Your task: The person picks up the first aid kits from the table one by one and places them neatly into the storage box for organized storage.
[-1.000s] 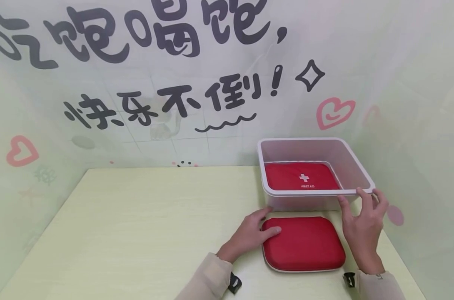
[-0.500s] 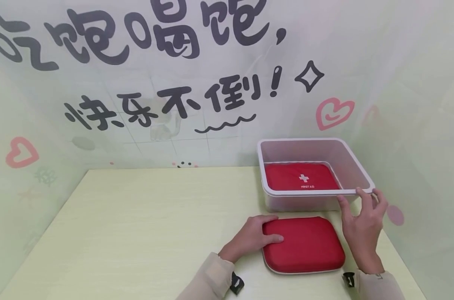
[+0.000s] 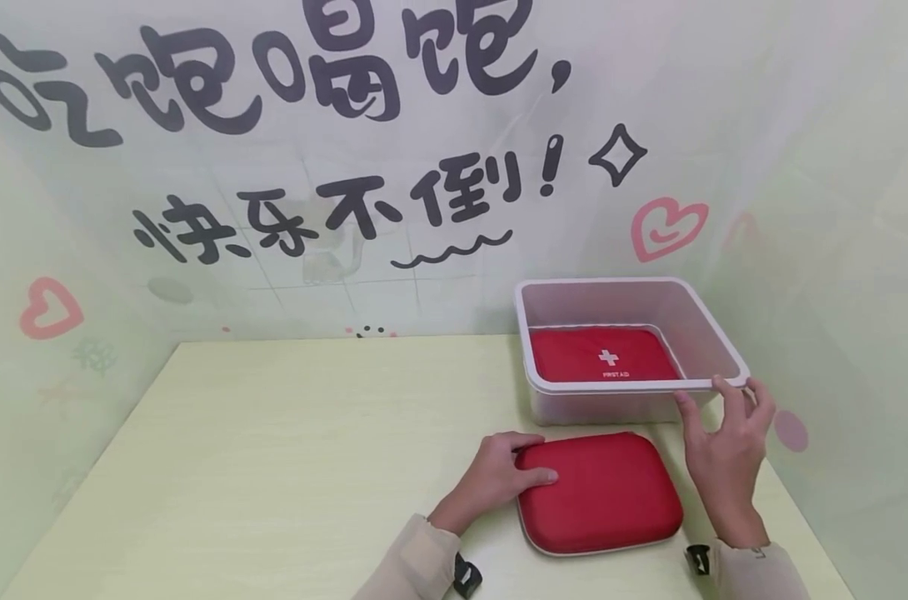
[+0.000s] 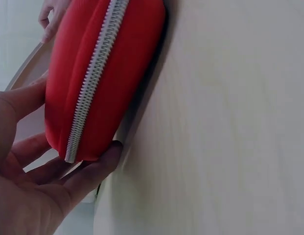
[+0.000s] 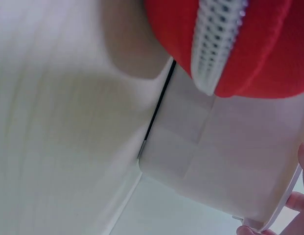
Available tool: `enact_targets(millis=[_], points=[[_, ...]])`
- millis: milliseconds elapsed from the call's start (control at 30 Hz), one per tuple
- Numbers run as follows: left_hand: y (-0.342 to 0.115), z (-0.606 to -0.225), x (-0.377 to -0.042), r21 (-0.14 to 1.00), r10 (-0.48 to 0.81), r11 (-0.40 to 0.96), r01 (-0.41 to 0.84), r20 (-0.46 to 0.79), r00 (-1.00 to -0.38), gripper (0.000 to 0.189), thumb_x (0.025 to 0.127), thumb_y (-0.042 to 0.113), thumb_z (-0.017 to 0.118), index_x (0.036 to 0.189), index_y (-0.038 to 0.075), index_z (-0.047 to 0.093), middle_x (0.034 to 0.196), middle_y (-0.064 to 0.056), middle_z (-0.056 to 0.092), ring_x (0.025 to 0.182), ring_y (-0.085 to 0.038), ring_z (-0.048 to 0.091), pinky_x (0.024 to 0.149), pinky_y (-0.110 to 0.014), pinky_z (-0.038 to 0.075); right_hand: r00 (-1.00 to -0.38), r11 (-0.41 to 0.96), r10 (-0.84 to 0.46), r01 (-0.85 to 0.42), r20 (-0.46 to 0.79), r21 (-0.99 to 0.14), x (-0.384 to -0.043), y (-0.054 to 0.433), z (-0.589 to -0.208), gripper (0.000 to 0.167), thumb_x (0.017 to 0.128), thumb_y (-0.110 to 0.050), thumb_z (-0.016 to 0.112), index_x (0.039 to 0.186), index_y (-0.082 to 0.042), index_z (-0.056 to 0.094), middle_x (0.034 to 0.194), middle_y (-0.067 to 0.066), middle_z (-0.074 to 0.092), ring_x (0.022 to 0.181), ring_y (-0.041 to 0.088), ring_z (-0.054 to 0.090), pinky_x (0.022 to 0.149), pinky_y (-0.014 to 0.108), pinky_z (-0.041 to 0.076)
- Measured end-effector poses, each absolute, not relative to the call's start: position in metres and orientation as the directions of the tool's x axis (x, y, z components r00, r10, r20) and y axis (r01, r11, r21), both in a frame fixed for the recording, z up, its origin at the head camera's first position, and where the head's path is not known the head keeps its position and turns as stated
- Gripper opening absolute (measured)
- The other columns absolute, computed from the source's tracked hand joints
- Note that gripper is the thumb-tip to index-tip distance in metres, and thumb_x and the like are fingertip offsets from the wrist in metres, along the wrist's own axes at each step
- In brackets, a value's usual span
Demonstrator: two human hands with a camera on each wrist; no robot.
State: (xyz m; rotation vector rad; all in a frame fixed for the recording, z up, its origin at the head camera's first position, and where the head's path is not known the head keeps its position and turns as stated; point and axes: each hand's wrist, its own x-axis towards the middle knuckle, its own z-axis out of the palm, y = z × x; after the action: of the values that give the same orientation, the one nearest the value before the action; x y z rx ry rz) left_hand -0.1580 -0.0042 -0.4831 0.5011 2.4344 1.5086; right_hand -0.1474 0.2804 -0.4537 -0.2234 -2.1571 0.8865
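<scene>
A red zippered case (image 3: 604,500) lies in front of the bin, turned slightly askew. My left hand (image 3: 487,475) grips its left end, thumb on top and fingers round the far corner. In the left wrist view, the silvery zip (image 4: 95,73) runs along the side of the case and the fingers (image 4: 93,171) curl under its end. My right hand (image 3: 727,458) holds the near right corner of the white plastic bin (image 3: 611,387), fingers over the rim and thumb at the front. Inside the bin lies a red first aid pouch (image 3: 574,354) with a white cross.
The bin stands at the back right of the pale wooden table (image 3: 311,450), close to the printed backdrop (image 3: 439,304). Another stretch of backdrop (image 3: 859,358) rises along the right side. Black straps (image 3: 466,577) show at both wrists.
My left fingers have moved from beside the bin's base onto the case's far corner. The case has shifted a little left and nearer, and turned slightly. My right hand stays on the rim.
</scene>
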Motion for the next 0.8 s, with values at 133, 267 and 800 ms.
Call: enact_targets(millis=[133, 267, 800], points=[[-0.009, -0.485, -0.157, 0.916, 0.397, 0.377, 0.14, -0.022, -0.918, 0.047, 0.085, 0.027, 0.081, 0.124, 0.005, 0.07, 0.114, -0.002, 0.07, 0.099, -0.013, 0.061, 0.081, -0.024, 0.054, -0.685, 0.745, 0.416, -0.121, 0.598, -0.656, -0.147, 0.28, -0.453, 0.053, 0.085, -0.016, 0.08, 0.129, 0.005, 0.057, 0.144, 0.026, 0.036, 0.128, 0.043, 0.047, 0.092, 0.068, 0.045], [-0.016, -0.486, -0.158, 0.934, 0.386, 0.337, 0.121, -0.02, -0.922, 0.04, 0.087, 0.023, 0.079, 0.12, 0.003, 0.072, 0.111, -0.004, 0.072, 0.089, -0.01, 0.064, 0.073, -0.021, 0.054, -0.684, 0.742, 0.417, -0.124, 0.599, -0.658, -0.146, 0.28, -0.453, 0.053, 0.085, -0.015, 0.08, 0.128, 0.005, 0.057, 0.144, 0.026, 0.036, 0.128, 0.043, 0.047, 0.091, 0.068, 0.045], [-0.038, -0.481, -0.157, 0.979, 0.36, 0.201, -0.042, -0.113, -0.926, 0.032, 0.084, 0.019, 0.081, 0.112, 0.005, 0.076, 0.104, -0.006, 0.074, 0.084, -0.016, 0.072, 0.074, -0.027, 0.059, -0.668, 0.733, 0.429, -0.136, 0.608, -0.667, -0.148, 0.279, -0.453, 0.052, 0.083, -0.013, 0.081, 0.126, 0.006, 0.058, 0.141, 0.029, 0.037, 0.128, 0.043, 0.048, 0.093, 0.068, 0.044]])
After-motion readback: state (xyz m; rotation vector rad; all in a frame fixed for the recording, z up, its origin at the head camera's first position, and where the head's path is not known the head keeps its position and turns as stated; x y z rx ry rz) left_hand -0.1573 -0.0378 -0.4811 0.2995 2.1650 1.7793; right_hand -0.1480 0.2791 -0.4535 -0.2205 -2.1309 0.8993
